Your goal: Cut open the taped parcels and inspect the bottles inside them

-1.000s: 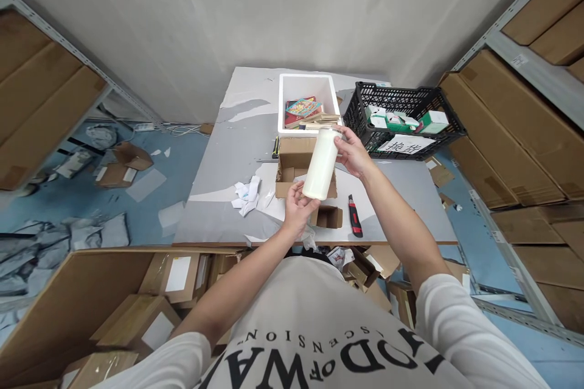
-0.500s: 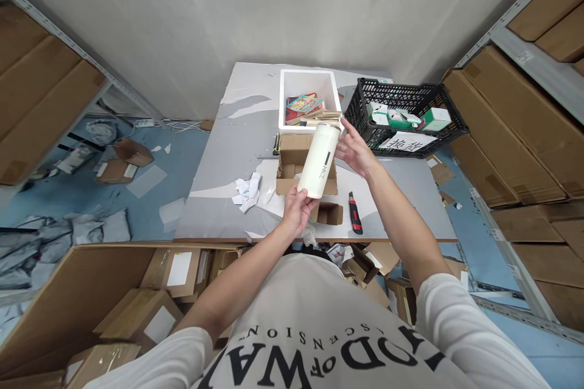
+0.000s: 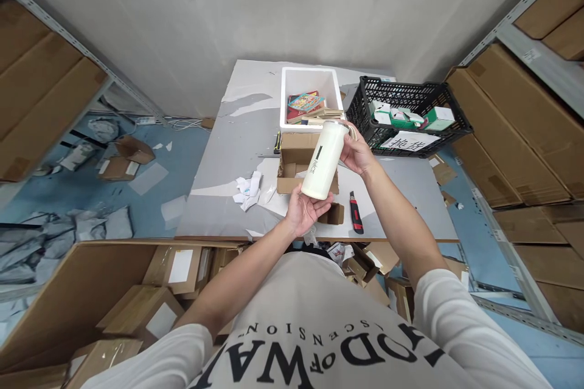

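A cream-white vacuum flask (image 3: 323, 161) with dark lettering is held tilted above the table, its lidded end pointing away from me. My right hand (image 3: 356, 151) is closed around the upper end, near the lid, where a thin cord loop shows. Palm up under the base lies my left hand (image 3: 306, 213), its fingers stretched out and the thumb close to the flask's lower edge. Below the flask stands an open cardboard box (image 3: 292, 164), partly covered by it. A red and black utility knife (image 3: 356, 213) lies to the right on the table.
A white foam box (image 3: 285, 97) with books stands behind the cardboard box. To its right is a black crate (image 3: 410, 94) holding green and white boxes. Crumpled paper (image 3: 249, 190) lies on the left. Cartons (image 3: 141, 316) fill the space before the table; shelves flank both sides.
The flask has turned about its length, so its lettering sits further left. My right hand has closed on the upper end, while my left has opened from its grip on the base.
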{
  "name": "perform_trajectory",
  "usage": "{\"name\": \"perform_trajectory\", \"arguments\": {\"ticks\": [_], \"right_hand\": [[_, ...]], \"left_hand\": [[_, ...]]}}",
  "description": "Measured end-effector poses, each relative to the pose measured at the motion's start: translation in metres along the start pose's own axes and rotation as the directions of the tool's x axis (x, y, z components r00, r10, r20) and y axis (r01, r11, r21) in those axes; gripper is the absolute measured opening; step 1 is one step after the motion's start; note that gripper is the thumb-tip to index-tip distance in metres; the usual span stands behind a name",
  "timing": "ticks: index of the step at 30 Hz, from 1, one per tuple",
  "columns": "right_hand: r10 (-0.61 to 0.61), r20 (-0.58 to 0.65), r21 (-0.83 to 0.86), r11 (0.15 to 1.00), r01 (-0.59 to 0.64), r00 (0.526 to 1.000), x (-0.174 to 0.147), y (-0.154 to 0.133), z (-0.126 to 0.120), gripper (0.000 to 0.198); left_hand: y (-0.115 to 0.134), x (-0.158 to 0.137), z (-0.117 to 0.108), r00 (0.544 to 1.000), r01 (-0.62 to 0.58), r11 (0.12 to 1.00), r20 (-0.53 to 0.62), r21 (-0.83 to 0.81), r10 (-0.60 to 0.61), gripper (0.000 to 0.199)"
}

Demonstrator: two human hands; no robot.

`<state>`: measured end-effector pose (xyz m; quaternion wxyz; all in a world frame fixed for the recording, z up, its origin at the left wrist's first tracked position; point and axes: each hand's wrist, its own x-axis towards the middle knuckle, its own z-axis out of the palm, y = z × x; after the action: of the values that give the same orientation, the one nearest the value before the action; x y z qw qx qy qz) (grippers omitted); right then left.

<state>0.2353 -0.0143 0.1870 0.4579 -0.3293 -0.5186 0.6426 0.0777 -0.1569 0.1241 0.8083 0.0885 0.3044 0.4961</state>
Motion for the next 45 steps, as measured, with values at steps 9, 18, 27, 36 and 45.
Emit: {"name": "perform_trajectory", "arguments": {"ticks": [9,18,27,36,45], "right_hand": [[0.095,-0.064,-0.004,0.995,-0.096,0.993,0.0,0.007,-0.005,0.054],[0.113,-0.005,0.015,0.993,-0.113,0.994,0.001,0.008,-0.011,0.053],[-0.015,0.18,0.054,0.999,0.005,0.984,-0.004,-0.009,-0.013,0.089],[-0.054,0.134,0.063,0.997,0.046,0.989,-0.002,-0.011,-0.019,0.07],[0.11,-0.003,-0.065,0.992,-0.11,0.994,-0.011,0.004,-0.024,0.056]], "left_hand": [[-0.016,0.008,-0.01,0.853,-0.443,0.825,-0.119,0.349,0.509,0.067],[-0.016,0.007,-0.007,0.856,-0.443,0.849,-0.146,0.289,0.497,0.059],[-0.003,-0.005,0.002,0.995,-0.098,0.995,-0.003,-0.031,0.098,0.06],[-0.004,-0.002,0.004,0.998,0.039,0.999,0.06,-0.038,-0.037,0.063],[-0.022,-0.001,-0.011,0.952,-0.278,0.934,-0.068,0.224,0.299,0.057]]}}
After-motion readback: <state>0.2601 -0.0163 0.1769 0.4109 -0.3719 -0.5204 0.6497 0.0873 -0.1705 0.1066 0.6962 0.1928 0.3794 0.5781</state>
